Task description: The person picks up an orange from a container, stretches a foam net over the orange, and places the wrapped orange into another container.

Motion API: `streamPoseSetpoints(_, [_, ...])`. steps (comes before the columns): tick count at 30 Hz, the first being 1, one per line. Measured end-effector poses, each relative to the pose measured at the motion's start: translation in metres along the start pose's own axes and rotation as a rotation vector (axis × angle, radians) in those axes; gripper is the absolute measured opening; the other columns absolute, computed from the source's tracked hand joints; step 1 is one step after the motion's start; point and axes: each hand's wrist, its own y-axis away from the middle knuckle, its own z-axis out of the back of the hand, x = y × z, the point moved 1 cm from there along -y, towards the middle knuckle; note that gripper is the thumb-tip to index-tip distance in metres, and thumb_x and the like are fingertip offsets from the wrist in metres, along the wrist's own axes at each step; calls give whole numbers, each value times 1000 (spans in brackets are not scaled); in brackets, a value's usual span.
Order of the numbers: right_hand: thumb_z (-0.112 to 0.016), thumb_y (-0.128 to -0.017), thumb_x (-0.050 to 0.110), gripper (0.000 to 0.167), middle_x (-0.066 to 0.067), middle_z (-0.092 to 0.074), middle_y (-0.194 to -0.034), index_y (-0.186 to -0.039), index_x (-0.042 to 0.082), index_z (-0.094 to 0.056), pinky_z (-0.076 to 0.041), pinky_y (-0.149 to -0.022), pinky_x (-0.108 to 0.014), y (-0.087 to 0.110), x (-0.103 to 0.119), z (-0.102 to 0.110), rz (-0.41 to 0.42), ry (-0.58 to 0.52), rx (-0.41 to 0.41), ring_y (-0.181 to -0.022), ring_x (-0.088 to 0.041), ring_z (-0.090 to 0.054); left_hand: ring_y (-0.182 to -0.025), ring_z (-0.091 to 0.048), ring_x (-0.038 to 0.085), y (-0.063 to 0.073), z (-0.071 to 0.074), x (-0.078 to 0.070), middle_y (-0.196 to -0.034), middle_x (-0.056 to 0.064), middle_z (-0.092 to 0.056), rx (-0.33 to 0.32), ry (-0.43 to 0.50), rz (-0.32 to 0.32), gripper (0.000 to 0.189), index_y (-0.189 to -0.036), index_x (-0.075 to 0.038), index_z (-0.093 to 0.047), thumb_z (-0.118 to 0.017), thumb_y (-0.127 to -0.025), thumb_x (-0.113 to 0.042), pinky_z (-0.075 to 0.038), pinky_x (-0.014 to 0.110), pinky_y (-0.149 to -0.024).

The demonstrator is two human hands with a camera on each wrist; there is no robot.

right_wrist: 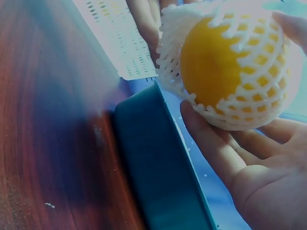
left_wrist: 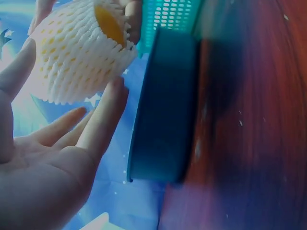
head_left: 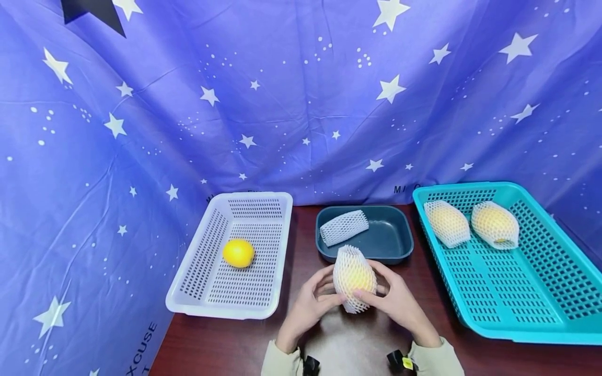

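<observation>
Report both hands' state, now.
Left hand: holding the netted yellow fruit from its left side.
Right hand: holding the same netted yellow fruit from its right side.

The worktop point(head_left: 303, 235) I'm looking at is dark reddish-brown, with visible wood grain, a few tiny pale flecks and a soft patch of glare near its front. Three plastic containers stand on it in a row — a white perforated basket point(head_left: 256, 277) at the left, a small dark-teal tub point(head_left: 390, 235) with rounded corners in the middle, and a larger turquoise perforated basket point(head_left: 508, 282) at the right.
</observation>
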Motion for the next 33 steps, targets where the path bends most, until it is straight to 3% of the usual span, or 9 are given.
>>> streamPoseSetpoints(7, [-76, -87, 11, 59, -23, -56, -129, -139, 2, -50, -59, -77, -27, 0, 6, 2, -12, -6, 15, -100, -12, -67, -120, -61, 18, -3, -4, -4, -139, 22, -55, 37, 88, -50, 67, -150, -9, -40, -72, -91, -8, -55, 32, -94])
streamPoseSetpoints(14, [-77, -86, 11, 58, -22, -57, -127, -138, 3, -51, -59, -75, -27, 3, 12, 5, 6, 30, 1, -99, -9, -67, -113, -64, 15, -6, -9, -3, -134, 30, -56, 23, 123, -55, 67, -147, -1, -42, -74, -88, -5, -56, 32, -90])
streamPoseSetpoints(18, [-77, -86, 9, 59, -23, -57, -128, -138, 0, -50, -58, -77, -25, 4, 16, 8, 10, 37, -20, -101, -7, -66, -112, -64, 13, -10, -14, -3, -132, 32, -55, 11, 120, -52, 65, -145, 3, -43, -73, -87, -4, -57, 31, -89])
streamPoseSetpoints(25, [-76, -87, 12, 60, -21, -57, -129, -140, 2, -48, -58, -78, -22, 5, 24, 16, -3, 105, -53, -102, -4, -64, -111, -64, 12, -15, -23, -10, -131, 26, -59, -39, 97, -35, 61, -142, -1, -49, -75, -86, -5, -57, 30, -88])
streamPoseSetpoints(33, [-76, -87, 8, 60, -19, -58, -128, -140, 2, -49, -57, -75, -20, 11, 31, 28, 47, 195, -106, -100, 0, -62, -115, -62, 13, -23, -39, -16, -133, 23, -59, -41, 86, -39, 56, -141, -2, -51, -72, -88, -1, -56, 27, -89])
